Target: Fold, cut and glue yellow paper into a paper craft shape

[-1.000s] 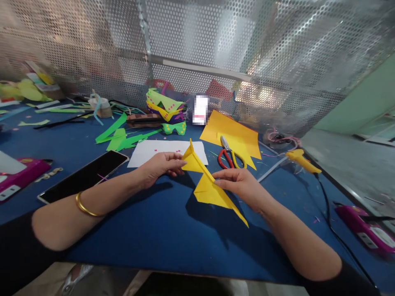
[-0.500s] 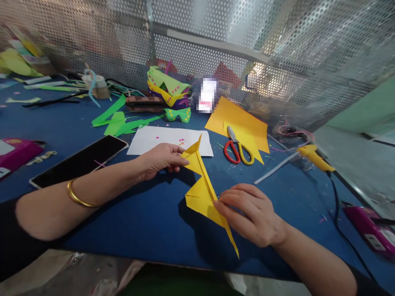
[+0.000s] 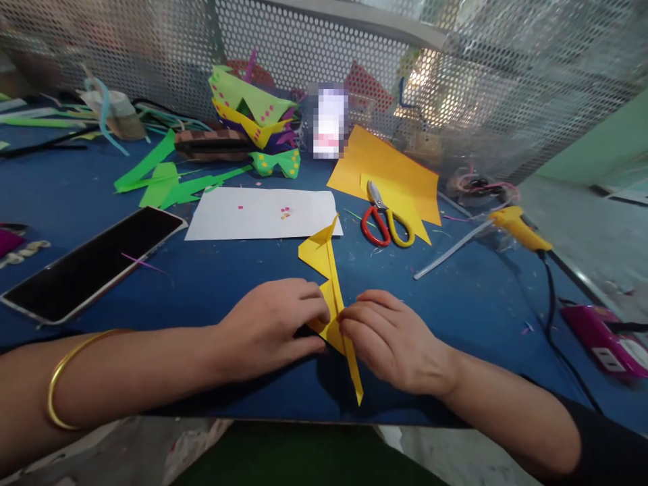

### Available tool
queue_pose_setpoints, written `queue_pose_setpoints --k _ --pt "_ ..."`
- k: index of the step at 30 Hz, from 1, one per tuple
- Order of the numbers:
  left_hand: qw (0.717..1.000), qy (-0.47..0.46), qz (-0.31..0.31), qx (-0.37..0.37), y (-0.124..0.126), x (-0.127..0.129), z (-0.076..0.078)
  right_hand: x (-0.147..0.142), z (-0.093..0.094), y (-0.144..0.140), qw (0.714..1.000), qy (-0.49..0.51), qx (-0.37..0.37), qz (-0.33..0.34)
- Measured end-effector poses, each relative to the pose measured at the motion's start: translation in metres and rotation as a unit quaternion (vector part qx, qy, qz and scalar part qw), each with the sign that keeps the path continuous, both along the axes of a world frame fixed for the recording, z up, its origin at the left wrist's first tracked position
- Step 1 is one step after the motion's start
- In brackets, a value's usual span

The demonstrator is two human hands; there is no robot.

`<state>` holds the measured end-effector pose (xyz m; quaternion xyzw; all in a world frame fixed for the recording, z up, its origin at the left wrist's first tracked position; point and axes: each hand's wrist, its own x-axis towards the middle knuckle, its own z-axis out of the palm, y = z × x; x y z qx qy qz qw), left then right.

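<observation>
A folded yellow paper shape [image 3: 324, 260] with pointed ends lies on the blue table [image 3: 243, 283] near its front edge. My left hand [image 3: 271, 327] presses the shape's middle from the left, fingers curled onto the fold. From the right, my right hand [image 3: 392, 341] pinches the same fold, and the two sets of fingertips almost touch. The paper's far point sticks up toward a white sheet [image 3: 260, 212]. Its near point reaches past my hands to the table's edge.
Red and yellow scissors [image 3: 385, 223] lie on a yellow-orange sheet [image 3: 387, 172]. A yellow glue gun [image 3: 516, 226] with a black cord lies right. A phone [image 3: 86, 260] is at left. Green paper scraps [image 3: 162, 185] and stacked paper masks [image 3: 253, 115] sit before a perforated metal screen [image 3: 455, 74].
My left hand slid from the paper's far tip down to its middle, meeting my right hand. The paper came closer to the front edge and now lies flatter.
</observation>
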<state>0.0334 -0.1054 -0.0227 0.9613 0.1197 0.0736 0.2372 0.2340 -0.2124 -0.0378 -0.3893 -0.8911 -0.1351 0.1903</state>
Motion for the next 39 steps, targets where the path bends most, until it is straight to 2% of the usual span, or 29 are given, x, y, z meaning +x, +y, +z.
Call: queue_pose_setpoints --k 4,11,15,23,27,34,39 --pt "1.000 0.000 -0.012 0.023 0.003 0.000 -0.004 0.002 -0.001 0.001 0.996 0.060 -0.058 -0.019" --pt "0.998 -0.007 -0.011 0.057 0.003 -0.001 -0.005 0.000 0.001 -0.006 0.990 0.079 -0.088 -0.074" --pt "0.998 -0.020 -0.009 0.066 0.003 -0.001 -0.005 0.000 0.001 -0.008 0.984 0.115 -0.109 -0.077" --pt "0.996 -0.057 -0.003 0.068 0.002 -0.002 -0.007 0.004 -0.004 -0.005 0.957 0.201 -0.183 -0.102" --pt "0.997 -0.067 -0.001 0.042 0.000 0.000 -0.009 0.003 -0.005 -0.004 0.941 0.233 -0.210 -0.124" --pt "0.995 -0.073 0.058 -0.038 0.000 0.004 -0.008 -0.001 -0.003 -0.002 0.915 0.273 -0.252 -0.159" --pt "0.993 -0.072 0.081 -0.054 0.001 0.008 -0.011 -0.006 0.002 0.001 0.899 0.266 -0.286 -0.199"
